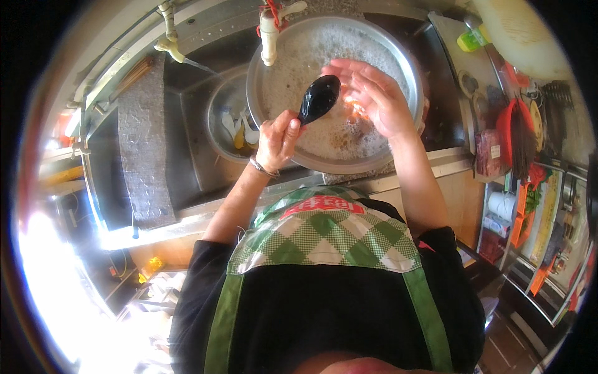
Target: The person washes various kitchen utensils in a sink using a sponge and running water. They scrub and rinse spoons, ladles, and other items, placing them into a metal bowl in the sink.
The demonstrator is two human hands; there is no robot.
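Note:
My left hand (279, 140) grips a black soup spoon (320, 99) by its handle, bowl upward, over a wide metal basin (413, 89) of sudsy water. Just right of the spoon, my right hand (373, 96) is raised over the suds with its fingers apart. Something orange (356, 108) shows beside its palm; whether the hand touches it I cannot tell. White spoons (228, 123) and a yellow one (239, 139) lie in a smaller metal bowl (211, 105) partly behind the basin's left side.
A running tap (170, 49) sends water towards the smaller bowl. A white tap (268, 39) hangs over the basin. A grey textured board (140, 145) spans the sink's left side. At the right are a red basket (509, 124) and a green-capped bottle (468, 41).

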